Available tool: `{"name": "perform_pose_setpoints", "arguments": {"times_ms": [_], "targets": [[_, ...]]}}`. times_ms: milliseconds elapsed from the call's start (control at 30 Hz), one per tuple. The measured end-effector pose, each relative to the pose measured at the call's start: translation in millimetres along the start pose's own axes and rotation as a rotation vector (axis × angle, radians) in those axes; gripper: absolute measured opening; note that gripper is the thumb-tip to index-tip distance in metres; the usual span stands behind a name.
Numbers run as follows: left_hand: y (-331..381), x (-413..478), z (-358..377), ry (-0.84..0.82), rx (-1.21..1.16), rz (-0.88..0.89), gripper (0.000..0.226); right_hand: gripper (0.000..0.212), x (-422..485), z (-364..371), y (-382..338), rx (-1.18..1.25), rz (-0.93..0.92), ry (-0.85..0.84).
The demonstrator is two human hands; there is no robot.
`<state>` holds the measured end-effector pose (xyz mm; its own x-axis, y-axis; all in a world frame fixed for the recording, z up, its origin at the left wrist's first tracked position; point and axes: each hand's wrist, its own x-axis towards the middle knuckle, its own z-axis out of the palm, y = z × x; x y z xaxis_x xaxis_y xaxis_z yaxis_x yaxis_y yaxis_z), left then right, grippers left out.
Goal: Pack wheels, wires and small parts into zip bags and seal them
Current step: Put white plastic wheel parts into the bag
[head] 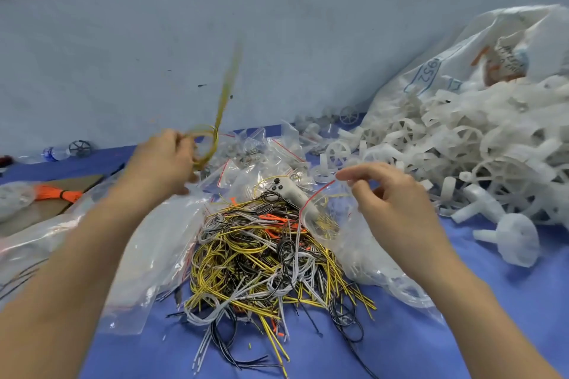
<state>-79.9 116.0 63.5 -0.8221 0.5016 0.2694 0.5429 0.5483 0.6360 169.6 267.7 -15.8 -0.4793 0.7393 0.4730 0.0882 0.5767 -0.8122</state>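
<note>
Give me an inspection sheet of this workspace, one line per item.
Surface: blue cloth, partly bare.
Job's things: wire heap in the middle; white wheels pile at right; small zip bags behind the heap.
Clutter: white handheld controller on the heap; orange bundle at far left; big plastic sack.
Grippers: left hand grips a yellow wire loop; right hand pinches a red-edged zip bag.
Cables: only the loose wires.
Surroundings: pale wall behind.
</note>
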Motion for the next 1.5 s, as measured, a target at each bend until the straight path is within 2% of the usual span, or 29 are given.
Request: {"name": "perform_pose_setpoints", "arguments": {"times_ms": [67,133,300,467,600,700,767,900,967,1133,1300,1500], "targets": [[1.7,-20.0,14.3,-0.200,-0.419,-0.186,0.020,0.027,-0.3,0.7,0.1,-0.019,0.000,-0.014],[1.7,-37.8,28.1,-0.296,-0.641,-0.221,0.022,0.027,0.0,-0.3,0.7,-0.018,0.004,-0.018],[3.9,-67.4,64.7,-0.269,-0.658,-0.226,0.024,0.030,0.3,-1.9,3.2,0.024,0.001,-0.029],[18.9,-78.7,74.9,-0.346,-0.860,-0.180,0.019,0.033,-1.2,-4.9,5.4,0.050,-0.017,-0.009],[23.5,-82.3,66.8,-0.500,-1.025,-0.120,0.025,0.028,-5.4,-11.2,10.4,0.102,0.003,0.014],[26.9,-89.9,62.9,-0.633,-1.107,-0.077,0.022,0.026,-11.0,-14.6,10.1,0.150,0.008,0.038],[29.9,-94.5,63.9,-0.668,-1.070,-0.054,0.022,0.026,-14.7,-15.5,8.2,0.161,-0.010,0.047],[38.9,-103.3,69.4,-0.650,-0.740,0.112,0.027,0.024,-19.5,-12.3,3.7,0.149,-0.052,0.028],[44.8,-107.6,74.0,-0.698,-0.637,0.152,0.027,0.024,-21.0,-8.2,0.4,0.142,-0.068,-0.001],[57.3,-117.3,90.6,-0.784,-0.488,0.155,0.030,0.029,-22.9,-0.2,-7.0,0.072,-0.107,-0.053],[63.2,-124.6,107.7,-0.776,-0.306,0.144,0.040,0.031,-25.6,-2.0,-12.2,0.080,-0.154,-0.067],[65.4,-115.5,106.8,-0.694,-0.350,0.132,0.036,0.031,-29.7,-3.4,-16.0,-0.006,-0.229,-0.118]]}}
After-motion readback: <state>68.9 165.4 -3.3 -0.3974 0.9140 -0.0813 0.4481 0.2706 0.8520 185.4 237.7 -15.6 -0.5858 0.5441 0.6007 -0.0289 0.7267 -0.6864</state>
